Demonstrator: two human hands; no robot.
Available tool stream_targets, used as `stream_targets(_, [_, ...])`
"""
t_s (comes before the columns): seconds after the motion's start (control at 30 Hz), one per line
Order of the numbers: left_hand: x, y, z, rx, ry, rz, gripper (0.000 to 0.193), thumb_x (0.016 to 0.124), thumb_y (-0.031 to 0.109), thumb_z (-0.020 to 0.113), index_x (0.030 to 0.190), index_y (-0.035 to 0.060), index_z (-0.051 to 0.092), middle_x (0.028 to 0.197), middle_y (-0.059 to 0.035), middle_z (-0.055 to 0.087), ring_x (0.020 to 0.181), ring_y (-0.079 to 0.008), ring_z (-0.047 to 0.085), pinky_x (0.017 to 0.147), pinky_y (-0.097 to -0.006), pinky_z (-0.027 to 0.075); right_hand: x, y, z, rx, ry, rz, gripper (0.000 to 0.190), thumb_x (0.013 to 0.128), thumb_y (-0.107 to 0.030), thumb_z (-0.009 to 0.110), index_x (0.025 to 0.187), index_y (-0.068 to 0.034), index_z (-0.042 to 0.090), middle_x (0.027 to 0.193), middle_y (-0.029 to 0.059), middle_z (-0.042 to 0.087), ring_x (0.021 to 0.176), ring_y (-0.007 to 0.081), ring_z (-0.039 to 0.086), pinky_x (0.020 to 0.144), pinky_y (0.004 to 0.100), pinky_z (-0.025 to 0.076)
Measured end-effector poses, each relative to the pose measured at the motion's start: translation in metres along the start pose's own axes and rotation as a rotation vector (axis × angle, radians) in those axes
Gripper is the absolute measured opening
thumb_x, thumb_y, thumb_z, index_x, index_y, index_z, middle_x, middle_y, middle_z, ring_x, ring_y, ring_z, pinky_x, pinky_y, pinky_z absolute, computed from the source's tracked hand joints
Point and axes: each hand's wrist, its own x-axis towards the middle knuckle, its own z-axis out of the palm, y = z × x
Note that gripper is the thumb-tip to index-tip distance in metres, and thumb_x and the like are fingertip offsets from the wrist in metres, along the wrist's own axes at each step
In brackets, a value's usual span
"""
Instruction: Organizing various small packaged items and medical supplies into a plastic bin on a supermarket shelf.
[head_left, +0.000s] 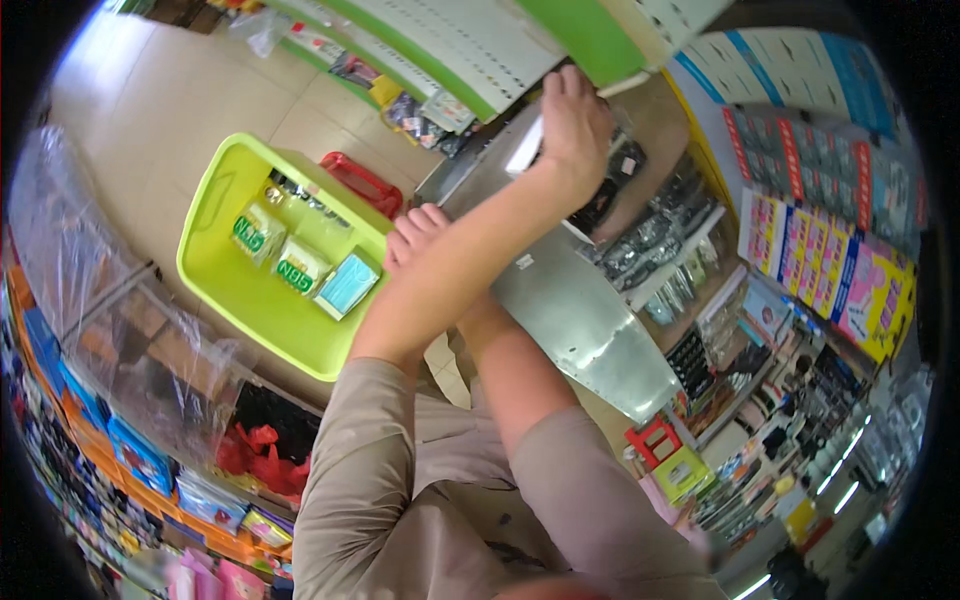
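My forearms cross, the left one over the right. My right hand (417, 234) is at the near-right rim of a lime-green plastic tub (300, 360), its fingers curled over the edge. Inside the tub lie two wrapped packs with green printing, a left pack (257, 231) and a middle pack (302, 264). Beside them is a box of blue face masks (349, 285), and clear plastic items (319, 225) lie along one wall. My left hand (577, 124) reaches up to the lower edge of a green-and-white panel (480, 45). Its fingers are bent and partly hidden, so any grip is unclear.
A metal counter surface (570, 322) extends on the right beside shelves of packaged goods (667, 217). A red plastic basket (364, 184) stands behind the tub. Plastic-covered shelving (142, 352) runs along the left. Hanging packs (832, 262) line the far right.
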Motion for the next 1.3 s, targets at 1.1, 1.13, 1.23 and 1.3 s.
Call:
stream_targets(1.1, [-0.315,-0.123,0.039,-1.579,0.803,-0.723,0.032,0.099,0.010,0.076,0.126,0.0011,0.063,0.107,-0.0115,0.067,0.096,-0.0201,0.065,0.083,-0.0334,0.051,0.018,-0.014,-0.007,-0.036,0.049,-0.048,0.012,0.089,-0.016,0.070,0.082,-0.009,0.063,0.085,0.0074,0.062,0.087,0.0278,0.061,0.087,0.0442,0.047])
stream_targets(1.13, [-0.332,-0.132,0.055,-1.662,0.857,-0.886,0.034,0.100,0.009,0.076,0.129,0.0003,0.061,0.107,-0.0113,0.068,0.096,-0.0169,0.065,0.082,-0.0307,0.050,0.018,-0.016,-0.006,-0.028,0.003,0.010,0.011,0.088,-0.016,0.071,0.083,-0.009,0.066,0.086,0.0074,0.063,0.088,0.0281,0.061,0.088,0.0439,0.047])
stream_targets(1.23, [-0.381,-0.174,0.123,-1.638,0.731,-1.208,0.036,0.102,0.013,0.076,0.131,-0.0032,0.063,0.099,-0.0102,0.073,0.091,-0.0109,0.066,0.079,-0.0254,0.051,0.019,-0.018,-0.006,-0.005,0.027,0.012,0.010,0.088,-0.016,0.071,0.083,-0.009,0.066,0.087,0.0065,0.063,0.088,0.0281,0.061,0.088,0.0438,0.047])
stream_targets(1.3, [-0.411,-0.199,0.167,-1.437,0.320,-1.201,0.037,0.102,0.017,0.077,0.131,-0.0031,0.065,0.099,-0.0087,0.074,0.089,-0.0143,0.069,0.079,-0.0295,0.054,0.019,-0.018,-0.005,-0.015,0.022,0.018,0.009,0.088,-0.015,0.072,0.084,-0.010,0.067,0.086,0.0058,0.064,0.088,0.0279,0.061,0.089,0.0436,0.047])
